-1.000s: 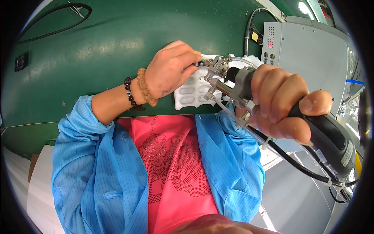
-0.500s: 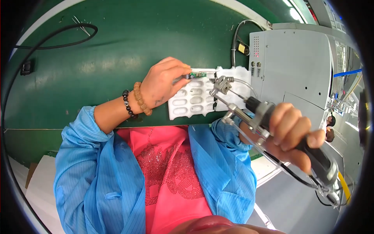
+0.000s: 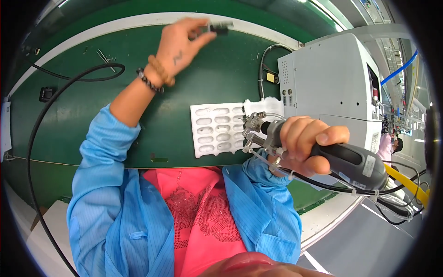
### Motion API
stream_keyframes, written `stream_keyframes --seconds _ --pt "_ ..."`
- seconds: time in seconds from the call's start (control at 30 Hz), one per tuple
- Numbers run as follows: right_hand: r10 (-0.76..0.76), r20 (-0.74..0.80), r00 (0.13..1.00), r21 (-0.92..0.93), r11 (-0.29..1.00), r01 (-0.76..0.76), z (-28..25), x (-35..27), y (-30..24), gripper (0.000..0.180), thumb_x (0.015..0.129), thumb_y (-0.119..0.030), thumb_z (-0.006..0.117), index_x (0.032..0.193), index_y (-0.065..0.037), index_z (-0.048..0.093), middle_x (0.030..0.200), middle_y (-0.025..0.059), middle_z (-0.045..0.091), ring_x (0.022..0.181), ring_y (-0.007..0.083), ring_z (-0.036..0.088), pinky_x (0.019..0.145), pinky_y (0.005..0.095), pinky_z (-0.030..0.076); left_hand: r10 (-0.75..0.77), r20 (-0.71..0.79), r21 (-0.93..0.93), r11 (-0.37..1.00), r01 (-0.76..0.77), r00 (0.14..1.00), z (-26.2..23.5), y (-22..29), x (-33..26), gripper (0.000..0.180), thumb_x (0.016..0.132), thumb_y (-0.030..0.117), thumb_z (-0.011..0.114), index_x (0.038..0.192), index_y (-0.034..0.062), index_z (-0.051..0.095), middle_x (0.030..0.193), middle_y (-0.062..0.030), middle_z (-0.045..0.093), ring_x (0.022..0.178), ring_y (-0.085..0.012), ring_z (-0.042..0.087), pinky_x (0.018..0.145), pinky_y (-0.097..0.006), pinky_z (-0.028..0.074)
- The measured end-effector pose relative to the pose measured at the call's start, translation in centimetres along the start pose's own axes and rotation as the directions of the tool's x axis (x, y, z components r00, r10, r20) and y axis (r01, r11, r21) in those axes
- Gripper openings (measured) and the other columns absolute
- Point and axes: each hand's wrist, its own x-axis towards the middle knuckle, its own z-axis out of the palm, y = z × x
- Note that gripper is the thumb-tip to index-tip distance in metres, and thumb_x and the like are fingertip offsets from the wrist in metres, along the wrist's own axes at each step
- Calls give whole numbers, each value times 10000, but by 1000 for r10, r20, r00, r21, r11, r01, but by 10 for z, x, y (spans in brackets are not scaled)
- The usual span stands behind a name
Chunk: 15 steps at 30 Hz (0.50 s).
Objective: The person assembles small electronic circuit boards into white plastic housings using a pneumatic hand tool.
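Note:
My left hand (image 3: 177,50) is raised over the far edge of the bench. Its thumb and fingers pinch a small circuit board with a dark block on it (image 3: 220,29), blurred by motion. My right hand (image 3: 305,143) wraps around the thick black handle of a soldering iron (image 3: 353,164). Metal clamps and a thin feed tube sit at the iron's front end, which hangs over the white molded tray (image 3: 213,130). Oval wells run in rows across that tray. The iron's tip is hard to make out among the clamps.
A grey metal box (image 3: 325,78) stands right of the tray, with a black cable (image 3: 261,69) beside it. Another black cable (image 3: 34,134) loops across the left side. Tweezers (image 3: 106,60) and a small black part (image 3: 46,94) lie on the green bench (image 3: 152,111).
My left hand has lifted the circuit board from the tray to the far side of the bench. The iron in my right hand has tilted flatter. The whole view has shifted.

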Motion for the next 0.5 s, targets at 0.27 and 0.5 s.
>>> stream_keyframes --seconds 0.27,0.5 --pt "35 -47 998 -4 999 -36 1 -3 -3 494 797 -317 816 972 -13 467 591 41 521 475 137 490 447 273 412 372 318 -72 926 -370 872 1 28 -99 330 786 155 746 1092 62 662 1213 -146 613 1136 -360 566 979 -457 469" --pt "97 -37 995 -5 995 -97 3 -6 1 512 776 -317 827 995 4 494 620 54 538 507 142 508 462 280 416 508 575 -246 855 -457 641 5 41 -137 332 802 275 719 1078 98 666 1235 -94 577 1204 -304 498 1027 -449 414"
